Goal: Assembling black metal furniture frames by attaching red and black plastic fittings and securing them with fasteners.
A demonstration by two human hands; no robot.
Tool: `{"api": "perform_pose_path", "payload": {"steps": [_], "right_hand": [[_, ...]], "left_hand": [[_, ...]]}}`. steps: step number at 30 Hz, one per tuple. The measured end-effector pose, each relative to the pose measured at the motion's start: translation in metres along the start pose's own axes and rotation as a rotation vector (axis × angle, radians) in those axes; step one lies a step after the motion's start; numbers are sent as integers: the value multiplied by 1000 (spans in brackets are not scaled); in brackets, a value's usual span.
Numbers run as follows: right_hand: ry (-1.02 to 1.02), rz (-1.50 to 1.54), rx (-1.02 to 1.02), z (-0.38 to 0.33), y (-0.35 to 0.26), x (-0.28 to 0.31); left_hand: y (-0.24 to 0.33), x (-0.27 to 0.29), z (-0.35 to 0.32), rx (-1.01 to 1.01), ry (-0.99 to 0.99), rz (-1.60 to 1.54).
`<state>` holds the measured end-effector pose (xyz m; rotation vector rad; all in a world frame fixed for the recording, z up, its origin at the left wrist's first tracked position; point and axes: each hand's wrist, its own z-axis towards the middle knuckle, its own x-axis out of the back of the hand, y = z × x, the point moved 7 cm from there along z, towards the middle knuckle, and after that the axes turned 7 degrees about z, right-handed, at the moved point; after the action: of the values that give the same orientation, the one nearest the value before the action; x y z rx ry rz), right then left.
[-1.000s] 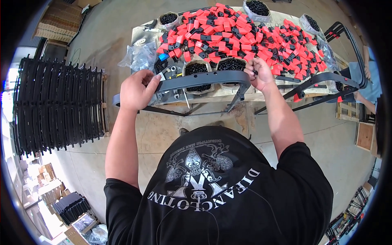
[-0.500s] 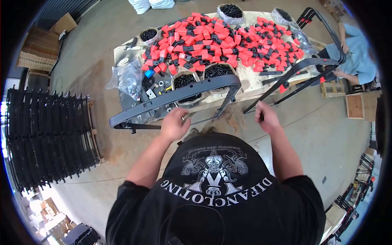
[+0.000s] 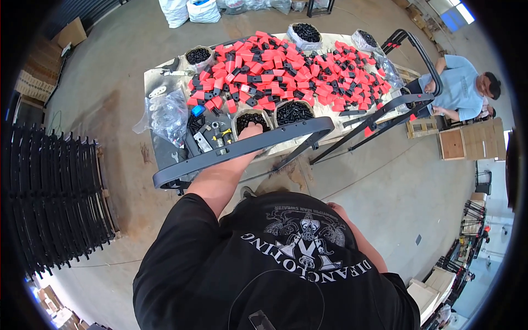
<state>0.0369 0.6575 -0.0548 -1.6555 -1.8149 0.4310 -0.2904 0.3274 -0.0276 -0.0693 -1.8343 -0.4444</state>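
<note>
The left hand (image 3: 250, 131) reaches forward over a long curved black bar (image 3: 242, 147) that lies across the near edge of the counter (image 3: 159, 74), and its fingers dip into a small bag of black screws (image 3: 252, 119) just behind the bar. The fingers are bunched down among the screws, so whether they pinch anything cannot be told. The right hand (image 3: 336, 210) hangs low by the person's chest, mostly hidden behind the black shirt; its grip cannot be told and nothing shows in it.

A second bag of black screws (image 3: 294, 111) sits just beside the first one, to its right. Behind both, a wide heap of red and black plastic blocks (image 3: 286, 69) covers most of the counter. On the left part lie a clear plastic bag of small parts (image 3: 168, 115), a blue piece and some metal fittings. More tubs of black parts stand along the far edge. A black folding frame (image 3: 410, 82) leans at the right end of the counter, where another person in a light blue shirt (image 3: 456, 88) sits. To the left, on the floor, stands a stack of black racks (image 3: 52, 203).
</note>
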Motion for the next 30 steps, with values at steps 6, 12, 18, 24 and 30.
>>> {"api": "perform_pose_path", "payload": {"steps": [6,12,18,24,30], "right_hand": [[95,-79,39,4,-51,-2],[92,243,-38,6,-92,-6],[-210,501,-23,32,-128,-14],[-552,603,-65,34,-206,-60],[-886,614,-57,56,-203,-37]], "left_hand": [[-38,-37,16,-117,243,-69],[-26,32,-16,43,320,-296],[-13,24,-33,95,251,-319],[136,54,-93,-74,-110,-940],[159,72,-85,-33,-102,-483]]}}
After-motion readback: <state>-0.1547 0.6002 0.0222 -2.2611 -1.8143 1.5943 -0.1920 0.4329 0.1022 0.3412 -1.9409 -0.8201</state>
